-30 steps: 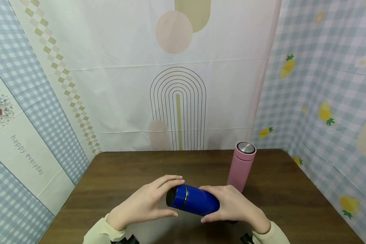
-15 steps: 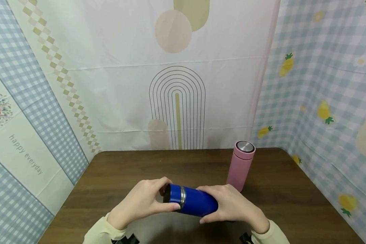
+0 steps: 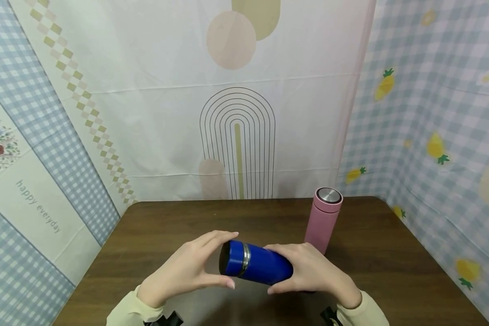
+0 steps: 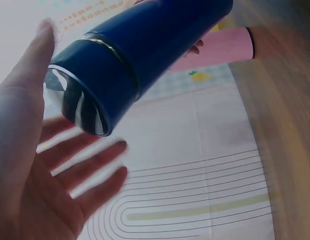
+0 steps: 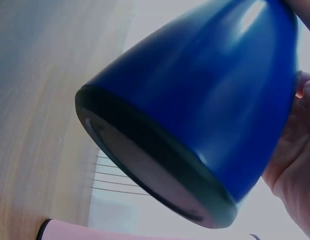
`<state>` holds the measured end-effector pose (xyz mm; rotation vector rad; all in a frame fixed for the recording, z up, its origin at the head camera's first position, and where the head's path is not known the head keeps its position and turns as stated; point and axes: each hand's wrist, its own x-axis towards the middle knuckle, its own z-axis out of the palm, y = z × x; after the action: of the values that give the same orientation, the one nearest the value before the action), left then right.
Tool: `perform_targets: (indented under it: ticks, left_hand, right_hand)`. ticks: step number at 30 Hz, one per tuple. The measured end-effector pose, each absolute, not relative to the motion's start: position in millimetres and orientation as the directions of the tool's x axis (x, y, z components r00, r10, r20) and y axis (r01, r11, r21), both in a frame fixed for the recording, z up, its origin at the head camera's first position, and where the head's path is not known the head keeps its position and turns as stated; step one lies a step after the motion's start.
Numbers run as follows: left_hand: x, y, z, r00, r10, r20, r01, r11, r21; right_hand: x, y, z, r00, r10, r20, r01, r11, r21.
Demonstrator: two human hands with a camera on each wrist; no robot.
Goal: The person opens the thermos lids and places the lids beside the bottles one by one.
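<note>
A blue thermos flask point(image 3: 269, 266) is held tilted above the table, its black-topped lid point(image 3: 235, 258) pointing left. My right hand point(image 3: 309, 269) grips the lower body, thumb below and fingers over the top. A silver ring shows between lid and body. Around the lid end my left hand point(image 3: 187, 267) is spread, thumb and fingers apart from it. In the left wrist view, the lid's shiny end point(image 4: 82, 102) faces the palm, and the fingers point(image 4: 90, 170) are straight and loose. The flask's dark base point(image 5: 155, 160) fills the right wrist view's middle.
A pink thermos flask point(image 3: 323, 222) with a silver-topped lid stands upright on the brown wooden table point(image 3: 167, 222), behind my right hand. Patterned cloth hangings point(image 3: 159, 127) enclose the table at the back and both sides.
Half a second ago my left thumb and fingers held the lid; now they have let go and opened. The silver ring shows wider than one second ago. The right hand keeps its grip.
</note>
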<state>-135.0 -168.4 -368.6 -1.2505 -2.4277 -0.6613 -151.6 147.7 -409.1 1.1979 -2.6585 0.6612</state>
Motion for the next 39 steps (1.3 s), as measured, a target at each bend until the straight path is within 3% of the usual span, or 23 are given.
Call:
perform_targets:
  ticks: [4, 6, 8, 14, 19, 25, 33, 36, 39]
  left_hand:
    - [-135.7, -169.1, -367.7, -0.450, 0.727, 0.518, 0.892, 0.387, 0.232]
    - [-135.0, -169.5, -367.0, -0.441, 0.732, 0.519, 0.897, 0.374, 0.234]
    - [-134.2, -169.8, -366.4, -0.464, 0.721, 0.514, 0.885, 0.393, 0.248]
    - [-132.0, -170.0, -366.7, -0.615, 0.656, 0.438, 0.788, 0.501, 0.357]
    - [-131.6, -169.3, -366.9, -0.650, 0.641, 0.408, 0.759, 0.536, 0.369]
    - [-130.9, -171.6, -366.6, -0.605, 0.667, 0.435, 0.793, 0.549, 0.263]
    - [-132.5, -171.5, -364.7, -0.424, 0.758, 0.496, 0.905, 0.381, 0.191]
    - [-133.2, -171.3, -366.5, -0.427, 0.758, 0.494, 0.902, 0.394, 0.175]
    - [-133.1, -171.3, -369.6, -0.478, 0.734, 0.484, 0.874, 0.453, 0.175]
  right_hand:
    - [-149.5, 147.5, -407.4, -0.664, -0.678, 0.315, -0.746, 0.578, -0.330]
    - [-148.4, 147.1, -406.3, -0.661, -0.681, 0.315, -0.749, 0.574, -0.331]
    - [-147.6, 146.7, -405.2, -0.654, -0.686, 0.319, -0.755, 0.570, -0.324]
    - [-145.6, 145.8, -404.2, -0.633, -0.701, 0.329, -0.774, 0.557, -0.302]
    - [-145.6, 145.4, -405.2, -0.634, -0.696, 0.337, -0.773, 0.559, -0.298]
    - [-146.8, 146.8, -405.9, -0.652, -0.692, 0.308, -0.757, 0.572, -0.316]
    - [-146.8, 148.4, -406.7, -0.669, -0.686, 0.287, -0.742, 0.589, -0.320]
    - [-146.3, 148.5, -407.0, -0.665, -0.686, 0.294, -0.746, 0.590, -0.310]
    - [-145.5, 148.4, -407.8, -0.655, -0.692, 0.303, -0.756, 0.587, -0.290]
